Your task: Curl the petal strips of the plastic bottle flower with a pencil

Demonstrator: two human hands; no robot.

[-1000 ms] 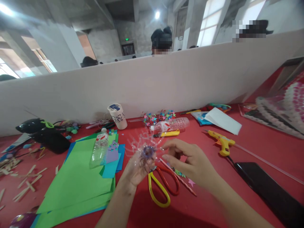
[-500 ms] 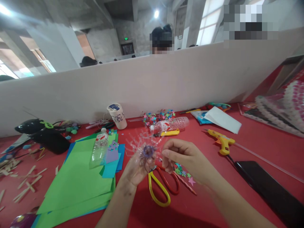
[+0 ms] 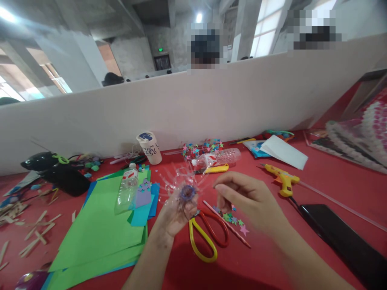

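Observation:
My left hand (image 3: pixel 178 213) is closed around the neck of a cut plastic bottle (image 3: pixel 178 181), whose clear strips splay outward like petals. A purple ring (image 3: pixel 188 193) shows at its middle, facing me. To the right, apart from the strips, my right hand (image 3: pixel 248 199) is held with thumb and forefinger pinched; whatever may be between the fingertips is too small to make out. Below the hands lie scissors (image 3: pixel 208 237) with one yellow and one red handle loop, a pink striped stick (image 3: pixel 231 225) and several coloured star sequins (image 3: pixel 232 218).
Green paper sheets (image 3: pixel 99 225) with a clear bottle (image 3: pixel 127 187) lie at left. Behind are a paper cup (image 3: pixel 149 148), another bottle (image 3: pixel 222 157) and a yellow cutter (image 3: pixel 217 169). A yellow glue gun (image 3: pixel 282 179) and black case (image 3: pixel 338 237) lie right. A white partition (image 3: pixel 181 104) bounds the table.
My right hand has moved right, away from the cut bottle, uncovering more of the stick and the sequins. My left hand still holds the bottle, its purple ring shifted very slightly.

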